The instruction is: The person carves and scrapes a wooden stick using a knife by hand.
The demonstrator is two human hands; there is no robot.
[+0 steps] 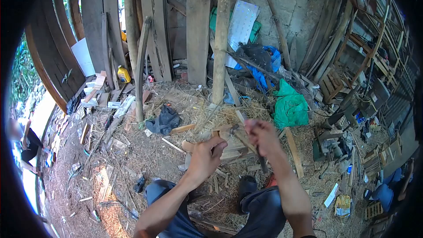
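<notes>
My left hand is raised at the centre of the head view, fingers curled in a pinch; whatever it holds, if anything, is too small to make out. To its right, my right hand is closed around a thin tool, whose pale end points up and left. The hand is slightly blurred. Below and between the hands lie wood pieces on the ground. A dark stick-like piece shows just under my right hand.
A wooden post stands ahead. A green sack and a black bag lie on the littered ground. One person is at the far left, another at the far right. A yellow bottle stands by the planks.
</notes>
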